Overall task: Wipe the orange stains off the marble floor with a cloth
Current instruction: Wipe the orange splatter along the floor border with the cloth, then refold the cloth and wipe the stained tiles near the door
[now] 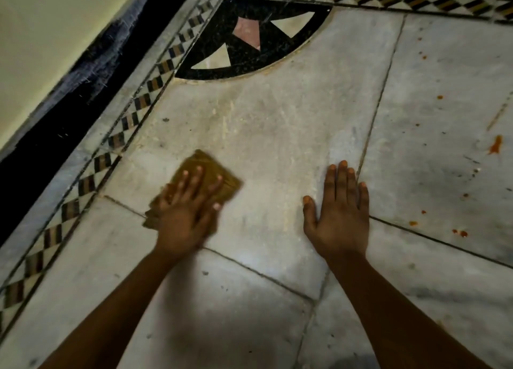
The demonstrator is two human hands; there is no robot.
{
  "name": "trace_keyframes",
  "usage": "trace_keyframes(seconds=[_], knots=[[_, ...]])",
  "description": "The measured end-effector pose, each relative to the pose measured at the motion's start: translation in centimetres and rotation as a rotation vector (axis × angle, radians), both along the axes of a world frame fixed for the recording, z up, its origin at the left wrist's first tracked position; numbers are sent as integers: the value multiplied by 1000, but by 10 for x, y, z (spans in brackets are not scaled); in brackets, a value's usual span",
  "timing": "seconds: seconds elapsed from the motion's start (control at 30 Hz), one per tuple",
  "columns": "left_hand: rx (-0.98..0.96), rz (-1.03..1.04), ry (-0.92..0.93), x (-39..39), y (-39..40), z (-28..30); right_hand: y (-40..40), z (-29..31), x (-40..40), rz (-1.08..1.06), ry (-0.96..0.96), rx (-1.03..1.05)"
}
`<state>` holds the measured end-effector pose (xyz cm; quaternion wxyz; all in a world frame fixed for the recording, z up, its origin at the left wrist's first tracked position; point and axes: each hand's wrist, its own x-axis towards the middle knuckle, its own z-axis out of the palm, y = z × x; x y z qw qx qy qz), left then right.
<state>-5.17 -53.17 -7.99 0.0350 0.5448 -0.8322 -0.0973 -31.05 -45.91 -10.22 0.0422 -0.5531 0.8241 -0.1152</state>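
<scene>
Partly blurred, the left hand [185,211] lies flat with its fingers spread on a folded mustard-brown cloth [206,181], pressing it to the marble floor [272,124]; the smear of the picture hides the hand's right edge and softens the cloth's outline, so its weave and folds are hard to make out. Much of the cloth lies under the palm, with only its far end and a corner by the wrist showing. The right hand [337,211] rests palm down on bare marble well to the right of the cloth, fingers straight and close together, thumb out, holding nothing. Both forearms run out of the picture at the bottom edge, and nothing more of the person is seen. The orange stains [495,144] lie on the slab right of the right hand, beyond a dark joint line: one long smear near the right edge and small drops scattered above and below it, some too small to tell from dark specks. A black corner inlay [249,54] with pale and pink triangles sits far from the hands, and a checked border strip [130,115] runs along the left, beside a black skirting [69,102] and pale wall [41,35]. No writing or label can be read anywhere.
</scene>
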Motion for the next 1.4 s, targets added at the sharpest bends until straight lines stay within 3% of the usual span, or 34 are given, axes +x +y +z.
trace_keyframes(seconds=[0.13, 0.23, 0.33, 0.6, 0.73, 0.83, 0.9, 1.0, 1.13, 1.23, 1.4], knots=[[-27, 352, 84, -3, -70, 0, 2, -3, 0, 2, -6, -15], [-33, 423, 83, -33, -115, 0, 2, -6, 0, 8, -4, -20], [-42, 293, 99, -69, -118, -3, 4, -7, 1, 24, -7, -34], [-47, 13, 75, -96, 6, 5, 3, 15, -14, 111, -105, 155], [9, 37, 124, -92, 69, 15, 11, 64, -36, 116, -603, 410], [108, 86, 266, -94, 108, 29, 74, 91, -23, 140, -716, 377], [243, 83, 630, -103, 136, 53, 123, 101, -23, 143, -767, 315], [528, 271, 1168, -124, 169, 95, 163, 120, -40, -10, -993, 265], [869, 426, 1470, -162, 195, 170, 188, 165, -68, -217, -1166, 159], [1001, 396, 1563, -187, 204, 229, 199, 202, -78, -297, -1366, 69], [957, 386, 1508, -220, 213, 276, 207, 241, -81, -353, -1990, -144]])
